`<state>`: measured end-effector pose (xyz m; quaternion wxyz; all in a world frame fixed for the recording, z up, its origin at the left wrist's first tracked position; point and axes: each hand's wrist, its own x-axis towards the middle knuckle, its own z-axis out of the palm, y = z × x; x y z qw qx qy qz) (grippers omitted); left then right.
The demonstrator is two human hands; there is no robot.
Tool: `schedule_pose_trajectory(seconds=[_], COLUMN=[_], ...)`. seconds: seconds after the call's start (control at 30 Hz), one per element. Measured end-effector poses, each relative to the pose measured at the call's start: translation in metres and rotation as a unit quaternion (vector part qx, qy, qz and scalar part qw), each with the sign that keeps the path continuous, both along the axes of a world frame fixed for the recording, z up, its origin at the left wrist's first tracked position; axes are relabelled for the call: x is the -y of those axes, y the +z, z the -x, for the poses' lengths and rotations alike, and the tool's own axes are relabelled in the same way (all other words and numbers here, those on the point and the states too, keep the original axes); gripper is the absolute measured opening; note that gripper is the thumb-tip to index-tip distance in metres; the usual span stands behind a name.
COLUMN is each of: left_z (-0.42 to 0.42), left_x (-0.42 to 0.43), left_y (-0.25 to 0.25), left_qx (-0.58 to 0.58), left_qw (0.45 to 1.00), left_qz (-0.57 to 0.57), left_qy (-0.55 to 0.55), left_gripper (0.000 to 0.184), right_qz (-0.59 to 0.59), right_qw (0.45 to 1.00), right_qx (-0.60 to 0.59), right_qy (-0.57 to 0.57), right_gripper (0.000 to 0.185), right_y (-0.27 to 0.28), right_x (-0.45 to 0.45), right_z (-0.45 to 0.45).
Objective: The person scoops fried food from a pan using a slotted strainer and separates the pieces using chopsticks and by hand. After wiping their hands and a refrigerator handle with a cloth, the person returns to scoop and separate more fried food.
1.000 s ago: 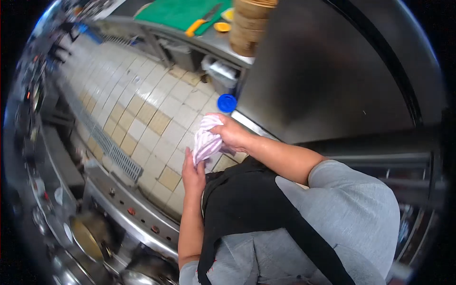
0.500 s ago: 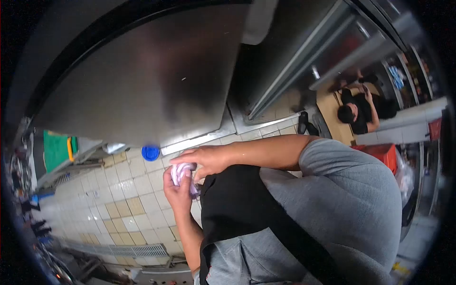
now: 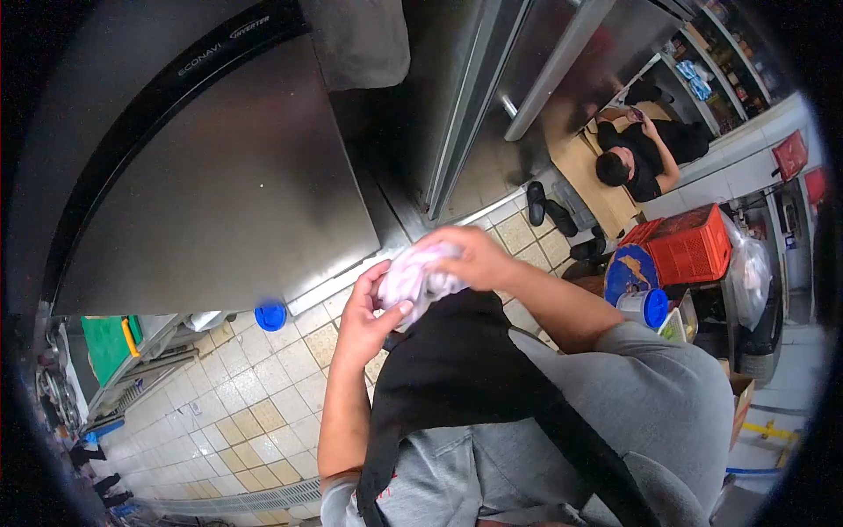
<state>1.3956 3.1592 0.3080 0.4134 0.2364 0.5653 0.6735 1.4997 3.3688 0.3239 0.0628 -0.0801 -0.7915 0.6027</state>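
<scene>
The left hand (image 3: 367,318) and right hand (image 3: 474,257) are both gripping the pink-and-white cloth (image 3: 407,279), which is bunching between them near the black apron (image 3: 474,369). The handling is looking unfinished, the cloth not yet set down.

Shirt (image 3: 514,461): grey, with soft folds
Sleeves (image 3: 659,364): short and grey
Apron (image 3: 457,369): black, over the front
Straps (image 3: 590,452): black bands, left and right
Small mark (image 3: 385,492): red, beside the left strap
Left hand (image 3: 364,325), right hand (image 3: 481,259): bare
</scene>
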Motion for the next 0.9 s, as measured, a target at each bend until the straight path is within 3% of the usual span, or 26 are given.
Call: schedule_pose_trajectory(seconds=[0.07,0.1,0.13,0.17,0.2,0.27,0.33,0.4,0.53,0.67,0.77,0.83,0.9], left_z=[-0.002,-0.002,-0.002,-0.002,0.001,0.004,0.007,0.01,0.02,0.016,0.013,0.013,0.016], left_x=[0.003,0.003,0.002,0.0,-0.005,-0.016,-0.043,-0.079,-0.143,-0.19,-0.226,-0.249,-0.27], left_y=[-0.014,-0.016,-0.016,-0.011,-0.012,-0.015,-0.008,0.004,0.038,0.073,0.107,0.124,0.126], left_qx=[-0.018,0.006,0.028,0.022,0.015,-0.013,-0.024,-0.039,-0.138,-0.208,-0.307,-0.496,-0.522], left_qw=[1.0,1.0,0.999,0.998,0.998,0.997,0.997,0.997,0.989,0.976,0.95,0.866,0.846], left_qz=[0.018,0.024,0.029,0.055,0.055,0.059,0.05,-0.007,-0.045,-0.051,-0.025,-0.025,-0.04], left_qy=[-0.004,0.001,0.007,0.013,0.014,0.042,0.058,0.065,0.039,0.046,0.055,0.065,0.097], left_gripper=[0.056,0.055,0.053,0.05,0.05,0.046,0.045,0.044,0.045,0.047,0.049,0.044,0.037], right_qz=[0.045,-0.06,-0.036,-0.064,0.043,0.02,0.075,0.076,0.147,0.288,0.242,0.211,0.167], right_qw=[0.99,0.98,0.963,0.926,0.897,0.823,0.796,0.79,0.922,0.926,0.95,0.961,0.97], right_qx=[-0.019,-0.059,-0.074,-0.14,-0.223,-0.267,-0.363,-0.384,-0.274,-0.233,-0.194,-0.177,-0.172], right_qy=[-0.134,-0.182,-0.256,-0.345,-0.378,-0.501,-0.479,-0.472,-0.23,-0.075,-0.046,-0.028,-0.039], right_gripper=[0.031,0.031,0.03,0.03,0.03,0.03,0.028,0.026,0.032,0.036,0.039,0.04,0.04], right_y=[0.011,0.03,0.023,0.027,0.048,0.057,0.078,0.088,0.092,0.099,0.106,0.109,0.111], right_x=[-0.032,-0.052,-0.082,-0.105,-0.118,-0.17,-0.193,-0.202,-0.197,-0.223,-0.231,-0.23,-0.225], right_z=[-0.02,-0.032,-0.046,-0.054,-0.057,-0.063,-0.053,-0.032,0.01,0.007,0.006,0.005,0.004])
